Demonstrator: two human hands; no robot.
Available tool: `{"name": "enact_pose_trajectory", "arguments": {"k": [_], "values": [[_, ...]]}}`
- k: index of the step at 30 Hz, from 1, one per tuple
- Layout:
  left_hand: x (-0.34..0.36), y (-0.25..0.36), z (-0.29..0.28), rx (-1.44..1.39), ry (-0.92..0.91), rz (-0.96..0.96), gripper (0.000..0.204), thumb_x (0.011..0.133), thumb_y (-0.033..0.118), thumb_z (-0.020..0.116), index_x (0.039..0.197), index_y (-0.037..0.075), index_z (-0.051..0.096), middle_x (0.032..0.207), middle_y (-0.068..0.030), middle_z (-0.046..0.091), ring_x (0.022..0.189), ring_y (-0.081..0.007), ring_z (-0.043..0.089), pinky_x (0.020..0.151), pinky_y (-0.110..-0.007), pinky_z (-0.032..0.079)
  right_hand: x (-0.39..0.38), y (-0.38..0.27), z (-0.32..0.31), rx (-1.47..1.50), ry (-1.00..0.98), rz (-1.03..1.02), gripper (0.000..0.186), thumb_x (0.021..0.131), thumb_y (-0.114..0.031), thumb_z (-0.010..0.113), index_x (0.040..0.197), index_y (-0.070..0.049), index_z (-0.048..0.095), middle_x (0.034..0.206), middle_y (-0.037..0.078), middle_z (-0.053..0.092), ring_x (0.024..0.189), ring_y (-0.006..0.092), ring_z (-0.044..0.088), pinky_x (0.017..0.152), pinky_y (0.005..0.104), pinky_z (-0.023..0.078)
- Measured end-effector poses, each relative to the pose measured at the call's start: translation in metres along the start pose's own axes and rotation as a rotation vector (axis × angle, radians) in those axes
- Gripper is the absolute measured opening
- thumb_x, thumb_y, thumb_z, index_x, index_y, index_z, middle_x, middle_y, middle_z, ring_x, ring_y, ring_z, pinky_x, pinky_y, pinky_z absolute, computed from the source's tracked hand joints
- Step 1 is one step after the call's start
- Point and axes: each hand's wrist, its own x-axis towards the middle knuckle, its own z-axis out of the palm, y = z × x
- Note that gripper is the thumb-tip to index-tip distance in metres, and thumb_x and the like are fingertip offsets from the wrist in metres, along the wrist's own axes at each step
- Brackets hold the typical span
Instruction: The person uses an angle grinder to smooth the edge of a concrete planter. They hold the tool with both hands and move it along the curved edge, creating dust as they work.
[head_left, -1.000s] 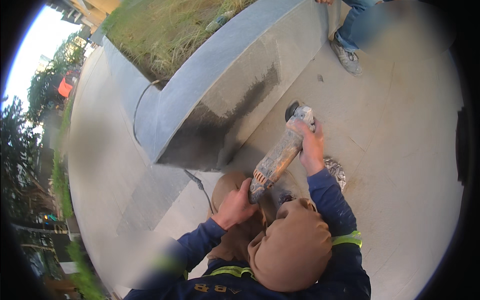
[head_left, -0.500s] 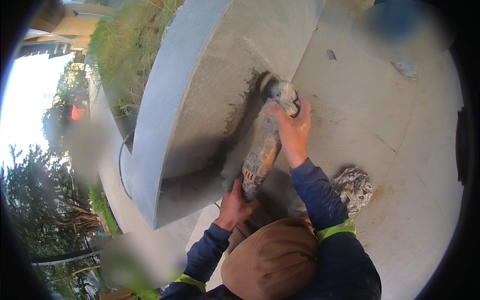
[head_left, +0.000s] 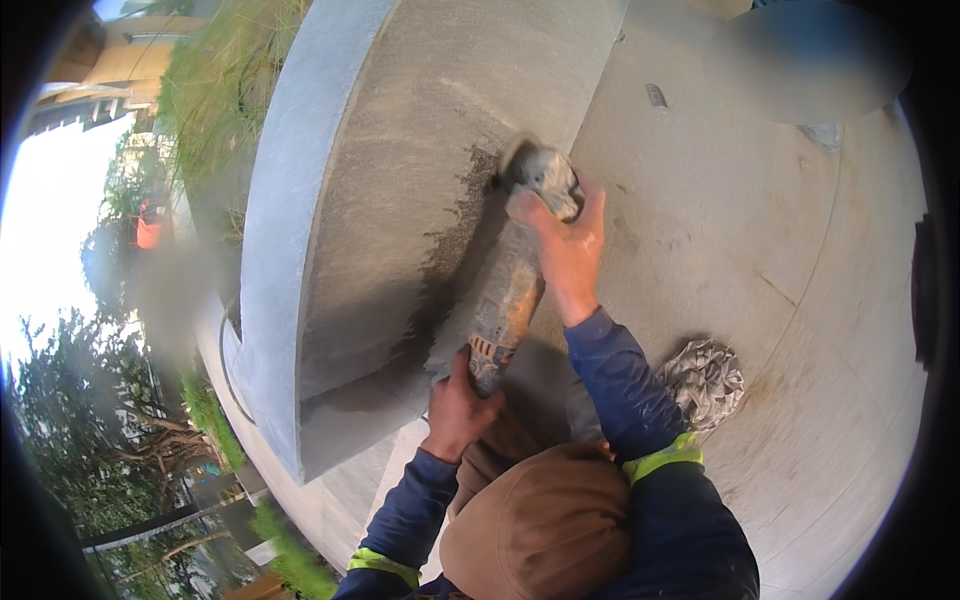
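Note:
Both my hands hold a dusty angle grinder (head_left: 508, 290), its body worn grey and orange. My left hand (head_left: 462, 408) is wrapped round the vented rear end. My right hand (head_left: 574, 245) grips the front, where pale, crumpled wrapping (head_left: 549, 172) covers the head. The round disc (head_left: 518, 152) is at the face of a curved concrete wall (head_left: 400, 200), close to its foot; whether it touches is hard to see. Dark, ragged-edged marking (head_left: 450, 240) runs along the wall beside the tool.
A crumpled grey-patterned cloth (head_left: 704, 382) lies on the concrete floor (head_left: 800, 350) right of my right forearm. The wall's smooth top (head_left: 290, 190) borders tall grass (head_left: 225, 90). A brown cap (head_left: 540, 525) covers the lower middle. An orange-red object (head_left: 148, 232) stands far left.
The view has shifted a little, with the wall now further left. The grinder and both hands have moved slightly left and up in the picture; my grip is the same.

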Motion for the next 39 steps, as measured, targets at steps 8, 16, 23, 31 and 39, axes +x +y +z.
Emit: {"name": "enact_pose_trajectory", "arguments": {"k": [8,16,23,31,39], "values": [[-0.008,0.013,-0.009,-0.090,0.070,-0.020,0.061,0.072,0.019,0.072,0.127,0.005,0.049,0.084,-0.0258,0.068,0.081,-0.0467,0.066,0.069,-0.050,0.054,-0.004,-0.019,0.015,-0.010,-0.020,-0.207,0.073,0.076,-0.021,0.080,0.134,0.009,0.045,0.110,0.018,0.064,0.097,0.0219,0.064,0.086,0.0336,0.052],[-0.014,0.006,0.007,-0.015,0.021,-0.048,0.065,0.072,0.019,0.072,0.130,0.005,0.047,0.083,-0.0257,0.068,0.079,-0.0469,0.066,0.068,-0.050,0.054,-0.007,0.001,-0.003,0.051,-0.026,0.027,0.070,0.079,-0.021,0.078,0.135,0.008,0.046,0.110,0.016,0.064,0.095,0.0192,0.064,0.084,0.0310,0.053],[-0.018,0.007,-0.008,-0.118,0.066,-0.018,0.064,0.072,0.017,0.071,0.129,0.006,0.047,0.082,-0.0246,0.068,0.078,-0.0462,0.066,0.066,-0.050,0.053,-0.015,-0.029,0.013,-0.032,-0.042,-0.280,0.069,0.078,-0.020,0.079,0.133,0.008,0.047,0.106,0.015,0.065,0.092,0.0179,0.064,0.083,0.0306,0.053],[-0.014,0.012,-0.001,-0.053,-0.070,-0.117,0.060,0.074,0.016,0.072,0.129,0.002,0.051,0.096,-0.0240,0.070,0.090,-0.0408,0.069,0.074,-0.044,0.055,-0.006,0.013,-0.007,-0.009,-0.004,0.013,0.069,0.079,-0.021,0.077,0.134,0.008,0.046,0.106,0.017,0.066,0.092,0.0201,0.066,0.082,0.0317,0.054],[-0.020,0.012,-0.005,-0.189,0.029,-0.079,0.054,0.073,0.014,0.073,0.122,0.002,0.053,0.092,-0.0223,0.070,0.085,-0.0380,0.071,0.072,-0.041,0.055,-0.015,-0.034,0.010,-0.098,-0.071,-0.294,0.065,0.079,-0.016,0.076,0.133,0.008,0.048,0.108,0.016,0.066,0.093,0.0192,0.065,0.082,0.0308,0.054]]}}
